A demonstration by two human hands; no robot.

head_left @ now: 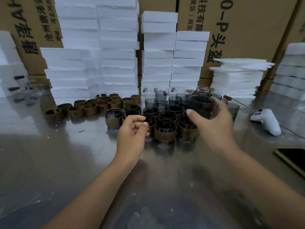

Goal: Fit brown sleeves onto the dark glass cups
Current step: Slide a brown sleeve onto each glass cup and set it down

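Holding one bare dark glass cup point(200, 106) in my right hand point(212, 119), I am at the step of taking a cup for its sleeve. My fingers and thumb are curled around its wall, and it is lifted above the group of cups, a little blurred. My left hand point(133, 131) has its fingers loosely curled and I see nothing in it. It hangs just in front of the sleeved cups point(165, 131), which stand between my two hands.

The next move, I think, calls for a sleeve. The loose brown sleeves point(90, 109) lie in rows on the counter point(82, 154), beyond my left hand and further to its left, so this hand must reach there, pinch one ring and bring it to the cup. Then the cup should enter the ring straight, or the sleeve may stick.

The cup in my hand looks smoky grey-black, half transparent, with no band yet. The finished ones carry a brown band around the lower part, with a dark rim above and a clear base below. More bare cups point(160, 103) wait beyond them.
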